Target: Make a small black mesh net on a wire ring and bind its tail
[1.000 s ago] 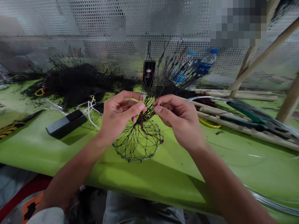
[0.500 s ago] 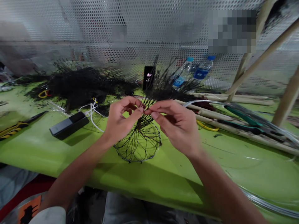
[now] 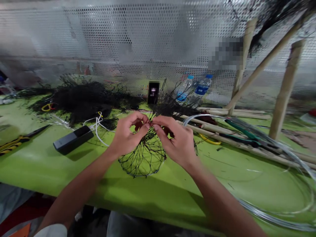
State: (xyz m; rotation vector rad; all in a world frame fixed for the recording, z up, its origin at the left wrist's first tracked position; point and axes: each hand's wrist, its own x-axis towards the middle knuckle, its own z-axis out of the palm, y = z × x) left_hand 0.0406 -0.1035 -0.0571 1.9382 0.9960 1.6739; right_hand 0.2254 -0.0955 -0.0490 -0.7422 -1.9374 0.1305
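A black knotted net [image 3: 138,161] spreads over a round wire hoop on the green table, its strands gathered upward into a bunch. My left hand [image 3: 130,133] pinches the gathered strands from the left, thumb against fingers. From the right, my right hand [image 3: 174,140] pinches the same bunch, its fingertips close to those of the left. The exact spot between the fingertips is too small to make out.
On the green table [image 3: 81,174] lie a dark power bank [image 3: 72,140] with a white cable, yellow-black pliers [image 3: 22,140], black fibre heaps [image 3: 81,98], wooden poles [image 3: 247,146], green-handled pliers [image 3: 243,128] and coiled wire [image 3: 274,219]. Bottles [image 3: 202,89] and a phone [image 3: 153,93] stand behind.
The view has shifted, so the background sits lower and the right-side objects lie further left. My right hand has come slightly closer to my left; both still pinch the strands.
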